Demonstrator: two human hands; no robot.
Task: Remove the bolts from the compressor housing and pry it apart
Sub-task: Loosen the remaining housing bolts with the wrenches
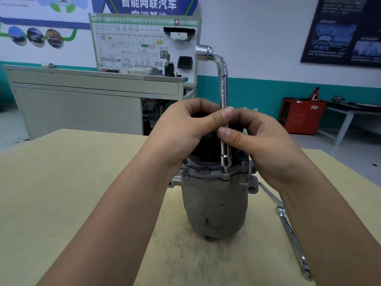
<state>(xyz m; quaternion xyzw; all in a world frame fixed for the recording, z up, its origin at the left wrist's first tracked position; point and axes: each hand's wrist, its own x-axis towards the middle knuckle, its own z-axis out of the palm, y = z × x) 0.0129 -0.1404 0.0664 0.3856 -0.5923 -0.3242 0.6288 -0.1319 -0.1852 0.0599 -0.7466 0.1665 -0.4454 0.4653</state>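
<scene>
1. From the head view we see the compressor standing upright near the middle of the tan worktop, its grey round body below and its flanged top end uppermost.
2. A shiny L-shaped wrench stands upright over the flange. Its socket end sits on a bolt at the near edge of the flange, and its bent end points left at the top.
3. The left hand has its fingers curled over the top of the compressor and its thumb pressed on the wrench shaft, pinching it.
4. The right hand grips the same shaft just below, thumb on the front (we cannot see its other fingers, which are behind the shaft).
5. A spanner lies flat on the worktop to the right of the compressor, beside the right forearm.
6. Behind the worktop we see a grey cabinet, and a red cabinet by the far wall.
</scene>
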